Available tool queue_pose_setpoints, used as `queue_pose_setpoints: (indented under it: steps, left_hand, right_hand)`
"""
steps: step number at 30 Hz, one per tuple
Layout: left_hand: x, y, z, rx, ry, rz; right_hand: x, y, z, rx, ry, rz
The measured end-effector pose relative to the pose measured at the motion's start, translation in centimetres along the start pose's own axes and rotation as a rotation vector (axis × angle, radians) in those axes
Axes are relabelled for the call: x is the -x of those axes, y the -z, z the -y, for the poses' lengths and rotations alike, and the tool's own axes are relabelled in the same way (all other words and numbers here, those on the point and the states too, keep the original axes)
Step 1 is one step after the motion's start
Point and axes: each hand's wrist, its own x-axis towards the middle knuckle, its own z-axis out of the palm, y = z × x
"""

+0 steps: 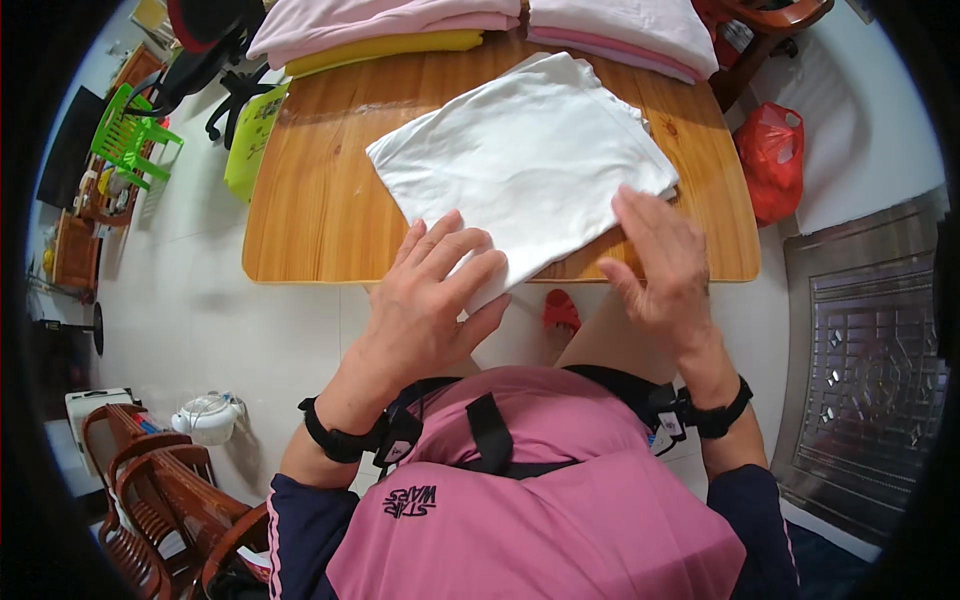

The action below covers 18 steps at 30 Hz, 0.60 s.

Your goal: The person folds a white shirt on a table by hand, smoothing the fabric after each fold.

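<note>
A white folded cloth point(530, 150), perhaps a garment, lies slanted on the wooden table, its near corner reaching past the front edge. At that corner is my left hand point(425, 290), with the cloth between the thumb and the index finger and the other fingers resting at its left side. My right hand point(660, 265) is at the cloth's right edge, slightly blurred. Its fingers are stretched out, the fingertips at the fabric and the thumb held apart, gripping nothing.
Stacks of folded pink cloth point(390, 22) and more pink cloth point(620, 30) sit along the far side of the wooden table point(310, 220). A red plastic bag point(770, 165) is right of the table, a green bag point(252, 140) left. Wooden chairs point(170, 490) stand lower left.
</note>
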Motion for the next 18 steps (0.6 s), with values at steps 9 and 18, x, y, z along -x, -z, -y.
queue_pose_setpoints:
  steps: [9, 18]
  left_hand:
    - [-0.4, 0.5, -0.5, 0.13, 0.094, 0.024]
    - [-0.7, -0.1, -0.4, 0.205, 0.131, -0.058]
  right_hand:
    - [0.2, -0.7, 4.6, -0.294, 0.185, 0.003]
    - [-1.4, -2.0, 6.5, -0.381, 0.251, 0.091]
